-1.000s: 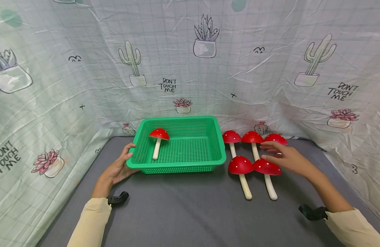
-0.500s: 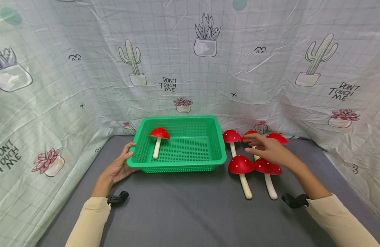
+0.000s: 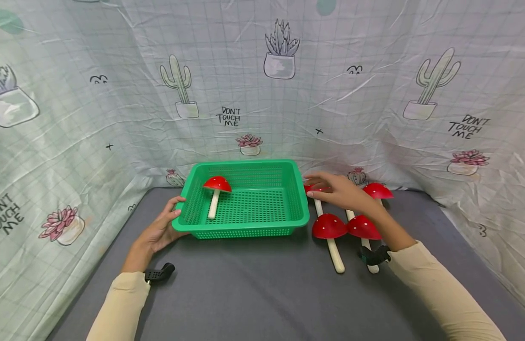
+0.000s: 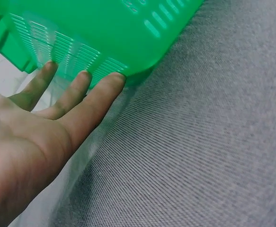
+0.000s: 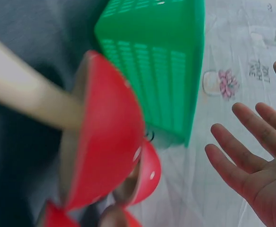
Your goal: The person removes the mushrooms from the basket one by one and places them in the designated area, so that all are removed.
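Observation:
In the head view, a green mesh basket [image 3: 241, 227] holds one red-capped toy mushroom [image 3: 217, 184] with white dots and a pale stem. My left hand [image 3: 157, 232] is at the basket's left side. In the left wrist view its outstretched fingers [image 4: 93, 101] touch the slotted outer wall. My right hand [image 3: 341, 192], fingers extended and holding nothing, is over the back mushrooms beside the basket's right rim. Its palm and spread fingers show in the right wrist view. It partly covers the back-left mushroom [image 3: 318, 206] and hides the back-middle one's cap.
Right of the basket, two front mushrooms [image 3: 329, 226] lie close together, with another mushroom [image 3: 378, 190] at the back right. Everything rests on a grey cloth surface [image 3: 245, 289]. A printed curtain [image 3: 262, 109] stands behind and at both sides.
My right hand has moved left across the back mushrooms, from the rightmost one to the basket's right rim. My left hand stays at the basket. The mushrooms have not visibly moved.

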`<state>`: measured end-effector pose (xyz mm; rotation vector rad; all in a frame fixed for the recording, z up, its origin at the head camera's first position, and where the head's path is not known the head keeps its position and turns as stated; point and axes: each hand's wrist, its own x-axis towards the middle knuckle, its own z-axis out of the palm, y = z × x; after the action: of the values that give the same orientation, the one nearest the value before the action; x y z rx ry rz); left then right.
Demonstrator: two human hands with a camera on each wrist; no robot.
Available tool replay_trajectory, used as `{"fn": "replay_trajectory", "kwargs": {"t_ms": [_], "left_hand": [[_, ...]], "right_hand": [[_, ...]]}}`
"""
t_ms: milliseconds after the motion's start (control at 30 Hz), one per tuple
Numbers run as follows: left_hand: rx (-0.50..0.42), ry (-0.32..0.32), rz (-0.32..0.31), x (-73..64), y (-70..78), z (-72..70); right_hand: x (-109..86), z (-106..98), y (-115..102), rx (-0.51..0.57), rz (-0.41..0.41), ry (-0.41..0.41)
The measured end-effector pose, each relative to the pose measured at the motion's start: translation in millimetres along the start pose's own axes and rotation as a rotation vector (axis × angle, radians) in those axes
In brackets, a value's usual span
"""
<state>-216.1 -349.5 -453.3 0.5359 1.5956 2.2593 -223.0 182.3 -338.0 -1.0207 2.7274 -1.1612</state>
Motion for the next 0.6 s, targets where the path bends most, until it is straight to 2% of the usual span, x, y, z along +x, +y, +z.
{"fn": "replay_trajectory", "kwargs": {"t_ms": [267, 600], "left_hand": [[0.015, -0.014, 0.027, 1.0, 1.7, -0.8], [0.014, 0.013, 0.012, 2.4, 4.9, 2.1]], "right_hand": [[38.0, 9, -13, 0.008, -0.047, -0.034], [85.6, 18, -23, 0.024, -0.017, -0.071]]}}
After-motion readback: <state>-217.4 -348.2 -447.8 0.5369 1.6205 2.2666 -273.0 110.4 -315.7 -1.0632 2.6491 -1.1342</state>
